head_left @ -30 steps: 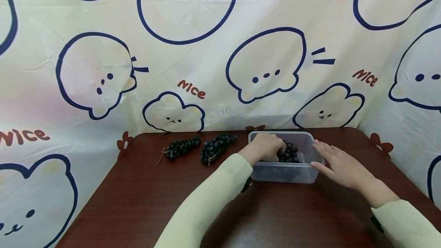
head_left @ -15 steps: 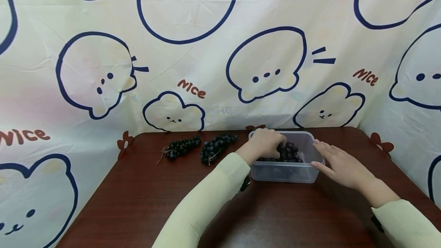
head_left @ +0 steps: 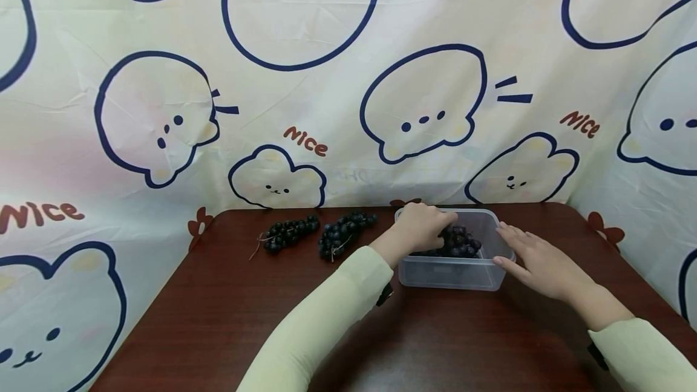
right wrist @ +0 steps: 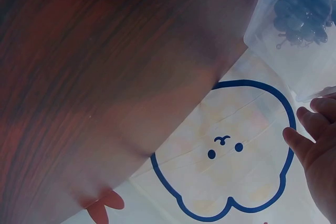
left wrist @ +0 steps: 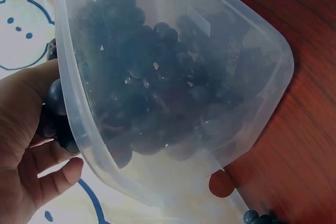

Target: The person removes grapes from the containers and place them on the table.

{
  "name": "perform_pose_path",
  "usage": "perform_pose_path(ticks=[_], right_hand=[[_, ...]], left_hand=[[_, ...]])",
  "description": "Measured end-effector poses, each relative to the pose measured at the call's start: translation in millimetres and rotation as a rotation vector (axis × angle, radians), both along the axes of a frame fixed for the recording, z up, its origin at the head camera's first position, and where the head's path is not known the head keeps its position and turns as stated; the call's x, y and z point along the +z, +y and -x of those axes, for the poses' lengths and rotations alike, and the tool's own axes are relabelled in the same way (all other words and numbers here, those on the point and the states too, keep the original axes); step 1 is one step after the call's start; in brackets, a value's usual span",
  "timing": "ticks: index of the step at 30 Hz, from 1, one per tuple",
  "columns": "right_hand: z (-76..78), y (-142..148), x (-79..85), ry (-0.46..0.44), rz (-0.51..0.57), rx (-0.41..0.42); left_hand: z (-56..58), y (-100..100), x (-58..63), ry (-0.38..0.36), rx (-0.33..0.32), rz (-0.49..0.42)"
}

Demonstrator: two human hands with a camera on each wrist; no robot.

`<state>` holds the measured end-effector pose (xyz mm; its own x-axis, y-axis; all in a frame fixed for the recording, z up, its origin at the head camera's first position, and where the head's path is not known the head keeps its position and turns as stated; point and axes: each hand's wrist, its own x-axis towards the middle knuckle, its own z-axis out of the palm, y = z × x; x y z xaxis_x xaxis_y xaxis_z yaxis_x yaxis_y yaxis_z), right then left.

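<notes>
A clear plastic box (head_left: 452, 276) stands near the far edge of the table, with dark grapes (head_left: 461, 242) inside it. Over its left half, my left hand (head_left: 420, 227) reaches in from above, and its fingers curl round part of a dark bunch. In the left wrist view, several grapes (left wrist: 56, 103) show between the left hand's (left wrist: 23, 135) fingers at the rim; the fingertips are partly hidden. My right hand (head_left: 539, 264) has its fingers straight and touches the box's right end. Two more bunches of dark grapes, one with a bare stem (head_left: 288, 235) and one beside it (head_left: 343, 236), lie left of the box.
The brown wooden table (head_left: 245, 307) runs under everything. Behind and at both sides hangs a pale cloth (head_left: 343, 101) with blue cartoon outlines. The table's far edge (head_left: 359, 208) lies close behind the box.
My left hand has risen slightly and shifted a little left in the box, and more of the grapes beneath shows. The right hand stays at the box's right end.
</notes>
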<state>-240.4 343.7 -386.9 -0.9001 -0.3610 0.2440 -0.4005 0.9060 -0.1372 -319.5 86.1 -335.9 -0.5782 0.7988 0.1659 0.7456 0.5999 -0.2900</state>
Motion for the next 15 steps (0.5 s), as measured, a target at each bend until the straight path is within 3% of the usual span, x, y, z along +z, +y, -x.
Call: perform_pose_path(ticks=[5, 12, 15], right_hand=[[-0.4, -0.5, 0.1, 0.015, -0.002, 0.002], [-0.4, -1.2, 0.4, 0.014, 0.001, 0.004], [-0.6, -0.9, -0.5, 0.018, 0.003, -0.004]], left_hand=[[-3.4, -2.7, -0.9, 0.083, -0.014, -0.031], [-7.9, -6.4, -2.8, 0.288, -0.067, -0.110], [-10.0, -7.5, -1.8, 0.340, -0.082, -0.138]])
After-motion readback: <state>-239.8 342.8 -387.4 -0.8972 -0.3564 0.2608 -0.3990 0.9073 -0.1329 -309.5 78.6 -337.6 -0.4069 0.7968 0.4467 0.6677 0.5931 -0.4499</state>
